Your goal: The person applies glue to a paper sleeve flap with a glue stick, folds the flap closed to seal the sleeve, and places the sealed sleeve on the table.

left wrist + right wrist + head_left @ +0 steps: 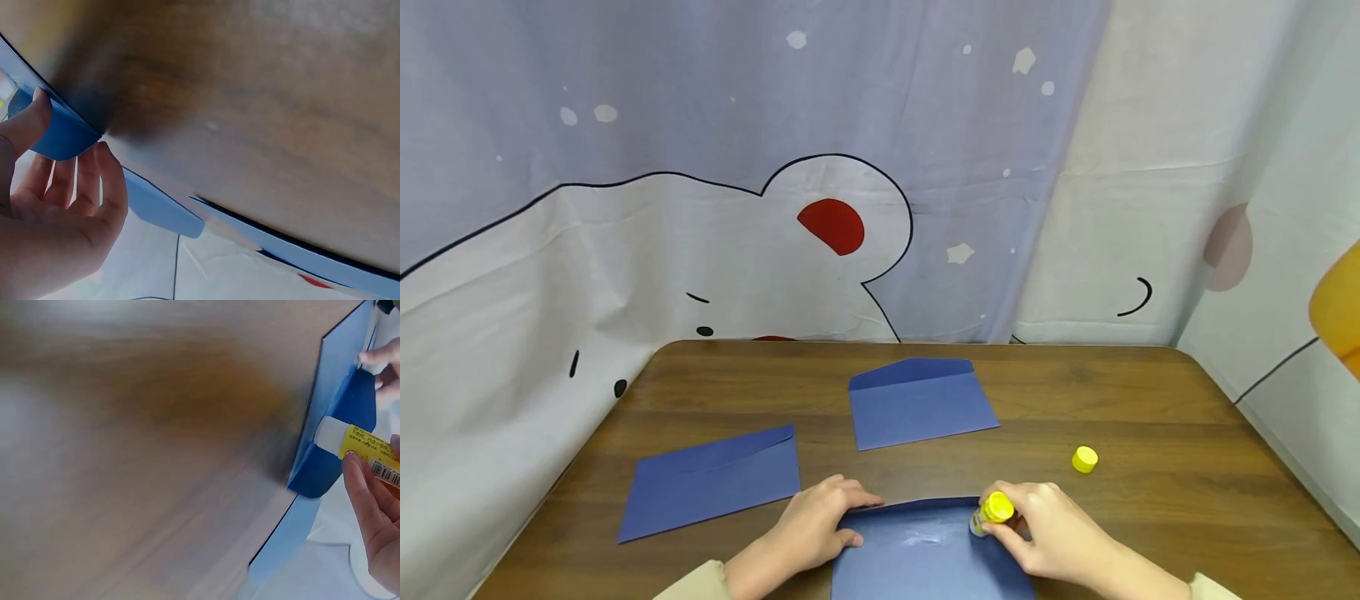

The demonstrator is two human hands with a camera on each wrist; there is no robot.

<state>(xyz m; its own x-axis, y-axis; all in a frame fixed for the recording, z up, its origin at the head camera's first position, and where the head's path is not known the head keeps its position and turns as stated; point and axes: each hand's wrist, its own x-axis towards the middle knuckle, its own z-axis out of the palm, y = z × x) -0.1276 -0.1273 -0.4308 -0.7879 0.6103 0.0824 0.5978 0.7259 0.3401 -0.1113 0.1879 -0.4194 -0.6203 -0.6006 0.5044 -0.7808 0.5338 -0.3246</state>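
A blue envelope (pixel 925 567) lies at the table's near edge with its dark flap (pixel 359 400) opened away from the person. My left hand (pixel 816 521) holds it by the far left corner, thumb on the near side and fingers behind the flap (pixel 69 134). A yellow glue stick (pixel 996 510), uncapped end down, is gripped between the thumb and fingers of my right hand (pixel 1060 533). In the right wrist view the glue stick's white end (pixel 331 434) meets the envelope near its right end. A shiny streak (pixel 925 537) shows on the envelope.
The yellow cap (pixel 1085 459) stands on the wooden table (pixel 1180 500) at the right. One blue envelope (pixel 711 487) lies at the left, and another (pixel 917 408) with its flap raised lies farther back. A printed curtain (pixel 700 250) hangs behind the table.
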